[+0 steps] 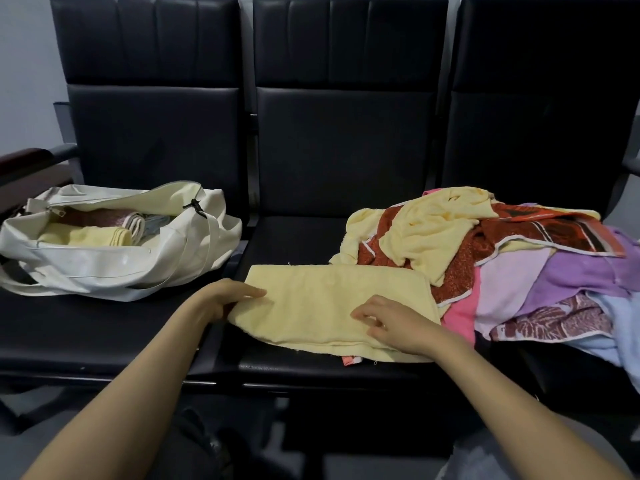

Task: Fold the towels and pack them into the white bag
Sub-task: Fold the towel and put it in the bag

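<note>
On the middle seat (294,233) of 3, the half-folded yellow towel (332,299) lay touching the loose pile (519,265) at its right, and the white bag (104,268) gaped open on the left seat. The left hand (225,299) gripped the towel's left edge, thumb hidden beneath, while the right hand (391,323) rested relaxed on the near right part, holding nothing. Folding over without firmer pinning would likely skew the layers, and the pink scrap (350,360) under the near edge might get dragged in.

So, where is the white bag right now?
In the head view the white bag lies open on the left seat, to the left of the yellow towel spread on the middle seat.
</note>
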Demonstrator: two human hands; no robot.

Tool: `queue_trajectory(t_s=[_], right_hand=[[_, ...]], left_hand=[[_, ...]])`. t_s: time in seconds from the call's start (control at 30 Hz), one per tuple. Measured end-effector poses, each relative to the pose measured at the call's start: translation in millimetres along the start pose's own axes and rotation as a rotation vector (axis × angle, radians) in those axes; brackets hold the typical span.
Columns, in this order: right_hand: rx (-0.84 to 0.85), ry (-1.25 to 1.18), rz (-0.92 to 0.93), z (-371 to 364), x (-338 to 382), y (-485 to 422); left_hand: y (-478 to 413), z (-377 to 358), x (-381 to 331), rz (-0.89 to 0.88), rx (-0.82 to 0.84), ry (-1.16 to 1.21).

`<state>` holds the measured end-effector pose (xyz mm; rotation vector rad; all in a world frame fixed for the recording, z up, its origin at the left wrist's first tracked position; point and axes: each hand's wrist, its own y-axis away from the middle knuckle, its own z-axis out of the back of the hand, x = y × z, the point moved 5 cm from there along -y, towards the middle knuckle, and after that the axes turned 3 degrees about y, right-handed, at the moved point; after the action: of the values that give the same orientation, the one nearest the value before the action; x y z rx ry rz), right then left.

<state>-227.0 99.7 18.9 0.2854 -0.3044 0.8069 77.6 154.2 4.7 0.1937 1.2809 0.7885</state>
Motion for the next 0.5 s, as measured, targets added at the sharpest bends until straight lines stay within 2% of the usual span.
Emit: queue_trajectory(t_s=[0.1, 0.33, 0.5], right_hand=[[0.055, 0.016, -0.041, 2.7, -3.9, -5.5], [0.192, 0.062, -0.093, 4.4, -16.2, -7.7], [0.119, 0.054, -0.107, 0.2, -22.1, -6.4]], left_hand=[[-3.8, -2.2, -4.3, -0.049, 0.008, -0.005], [16.9, -15.7, -35.2, -0.246, 0.187, 0.088], [50.8, -56.4, -73.8, -0.440, 0.294, 0.075]])
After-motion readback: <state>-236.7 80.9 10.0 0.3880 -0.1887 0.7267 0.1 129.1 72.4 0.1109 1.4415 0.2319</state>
